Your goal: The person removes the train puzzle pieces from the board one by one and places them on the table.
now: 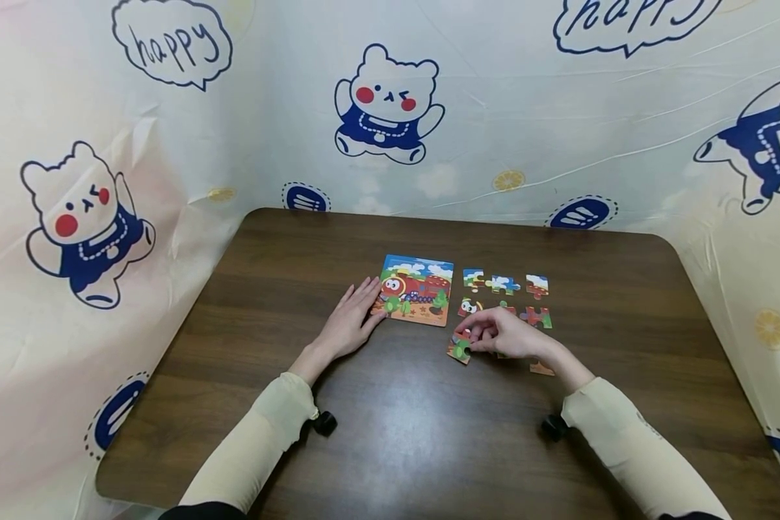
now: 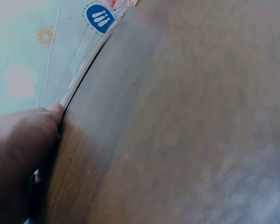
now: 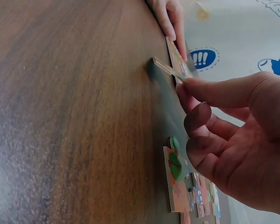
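Note:
My right hand (image 1: pixel 510 334) pinches a jigsaw puzzle piece (image 1: pixel 458 348) between thumb and fingertips. In the right wrist view that piece (image 3: pixel 164 66) is tilted and lifted off the tabletop. Just beyond it lies a square puzzle board (image 1: pixel 417 290) with a red train, blue sky and sandy ground. My left hand (image 1: pixel 349 319) rests by the board's left edge, fingers extended and touching it. Loose puzzle pieces are set out to the board's right, among them a sky piece (image 1: pixel 503 284) and a red one (image 1: pixel 536 287). My right hand partly covers some of them.
The brown wooden table (image 1: pixel 390 448) has rounded corners. A pale curtain (image 1: pixel 286 108) printed with bears surrounds its back and sides. A sandy piece (image 1: pixel 542 369) lies beneath my right wrist. Both forearms wear light sleeves, each with a small black device (image 1: pixel 326 423) at the wrist.

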Motion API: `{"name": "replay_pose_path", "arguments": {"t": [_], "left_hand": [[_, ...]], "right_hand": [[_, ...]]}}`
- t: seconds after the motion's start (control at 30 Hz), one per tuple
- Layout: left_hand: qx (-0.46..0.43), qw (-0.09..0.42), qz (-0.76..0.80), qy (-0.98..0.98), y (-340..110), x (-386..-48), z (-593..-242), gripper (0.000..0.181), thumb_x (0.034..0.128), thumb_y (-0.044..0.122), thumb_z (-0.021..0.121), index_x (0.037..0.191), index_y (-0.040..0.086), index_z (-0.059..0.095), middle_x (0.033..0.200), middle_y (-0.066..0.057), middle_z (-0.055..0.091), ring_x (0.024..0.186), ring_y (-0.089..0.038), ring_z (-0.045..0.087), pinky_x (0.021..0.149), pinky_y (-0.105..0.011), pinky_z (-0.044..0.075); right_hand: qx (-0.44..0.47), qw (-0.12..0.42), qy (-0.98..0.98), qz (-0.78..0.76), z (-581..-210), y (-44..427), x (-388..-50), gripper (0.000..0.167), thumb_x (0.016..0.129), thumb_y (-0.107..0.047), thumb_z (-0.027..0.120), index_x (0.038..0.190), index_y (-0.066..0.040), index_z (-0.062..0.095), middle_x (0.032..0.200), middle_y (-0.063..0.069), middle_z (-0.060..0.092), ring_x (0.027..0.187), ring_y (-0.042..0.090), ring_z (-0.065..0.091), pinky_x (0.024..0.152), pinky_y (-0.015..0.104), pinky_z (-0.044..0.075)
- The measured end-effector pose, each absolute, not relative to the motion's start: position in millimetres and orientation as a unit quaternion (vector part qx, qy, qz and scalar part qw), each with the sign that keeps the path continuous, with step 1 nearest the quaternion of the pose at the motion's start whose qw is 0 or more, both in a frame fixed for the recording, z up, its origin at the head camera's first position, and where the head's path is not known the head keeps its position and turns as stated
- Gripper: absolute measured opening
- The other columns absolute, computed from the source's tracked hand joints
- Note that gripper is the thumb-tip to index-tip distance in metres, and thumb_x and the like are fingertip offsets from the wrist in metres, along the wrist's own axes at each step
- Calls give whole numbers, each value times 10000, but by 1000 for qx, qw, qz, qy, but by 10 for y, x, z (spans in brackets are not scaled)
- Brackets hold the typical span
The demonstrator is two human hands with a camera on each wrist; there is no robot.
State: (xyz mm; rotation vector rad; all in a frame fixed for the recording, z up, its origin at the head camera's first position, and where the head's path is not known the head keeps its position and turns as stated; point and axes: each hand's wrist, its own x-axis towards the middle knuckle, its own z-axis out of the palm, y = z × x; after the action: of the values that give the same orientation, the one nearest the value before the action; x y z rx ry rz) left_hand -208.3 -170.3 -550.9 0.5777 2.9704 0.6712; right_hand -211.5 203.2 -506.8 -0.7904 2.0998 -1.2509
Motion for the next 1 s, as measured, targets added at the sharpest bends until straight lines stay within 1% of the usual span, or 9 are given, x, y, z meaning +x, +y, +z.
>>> {"name": "replay_pose_path", "arguments": {"t": [0.07,0.23,0.33,0.43,0.57,0.67,0.77,0.9,1.0], "left_hand": [[186,21,215,959,-1703,-2080,-5515,724,1154,425,553,1732,59,315,1824,-109,295,1725,-286,240,1423,-525,148],[185,21,215,959,-1701,-2078,-5521,728,1148,426,568,1728,57,327,1823,-109,296,1723,-282,246,1423,-523,150],[185,20,215,959,-1699,-2076,-5516,725,1149,421,568,1725,51,331,1820,-115,301,1721,-288,251,1422,-528,153],[185,19,217,958,-1698,-2079,-5517,721,1151,419,562,1725,49,330,1820,-119,302,1722,-290,249,1422,-529,149],[185,20,216,958,-1698,-2082,-5519,716,1155,419,553,1728,54,326,1822,-114,299,1724,-285,243,1424,-524,143],[186,20,214,959,-1698,-2077,-5513,718,1155,417,557,1728,54,324,1822,-113,297,1724,-284,243,1424,-525,144],[187,19,212,959,-1699,-2075,-5512,724,1151,416,565,1727,49,323,1822,-116,296,1723,-288,245,1423,-529,146],[189,17,211,959,-1700,-2080,-5517,728,1150,416,567,1726,44,324,1821,-123,298,1721,-296,250,1421,-535,152],[189,16,212,959,-1701,-2082,-5515,726,1151,418,565,1726,47,325,1821,-120,300,1721,-292,250,1422,-531,151]], "right_hand": [[-283,282,790,-466,-4977,1991,-2067,349,1031,11,712,1372,79,689,967,168,723,682,103,560,615,246,490],[-279,254,797,-472,-5001,1988,-2071,342,1017,14,728,1349,86,692,955,166,750,671,105,555,621,250,480],[-295,238,793,-477,-5182,2057,-2144,316,1025,-55,751,1332,20,733,930,71,757,657,84,566,603,243,496],[-303,238,787,-482,-5428,2129,-2236,323,1037,-140,770,1348,-54,755,931,28,753,633,98,558,577,260,490],[-288,244,786,-489,-5728,2187,-2343,337,1033,-231,794,1359,-148,776,957,43,760,639,149,575,569,276,489],[-272,239,793,-490,-5843,2201,-2379,325,1021,-271,811,1340,-211,791,957,28,761,637,138,586,569,261,497],[-265,230,797,-492,-5793,2181,-2347,319,1018,-250,815,1327,-174,792,936,24,748,616,127,568,560,264,484],[-267,197,815,-474,-5470,2083,-2182,313,1015,-165,804,1301,-43,776,905,57,728,627,144,559,572,285,469],[-259,172,842,-440,-5200,1979,-2032,277,1000,-112,799,1256,-6,780,889,61,707,659,146,561,595,279,471]]}}
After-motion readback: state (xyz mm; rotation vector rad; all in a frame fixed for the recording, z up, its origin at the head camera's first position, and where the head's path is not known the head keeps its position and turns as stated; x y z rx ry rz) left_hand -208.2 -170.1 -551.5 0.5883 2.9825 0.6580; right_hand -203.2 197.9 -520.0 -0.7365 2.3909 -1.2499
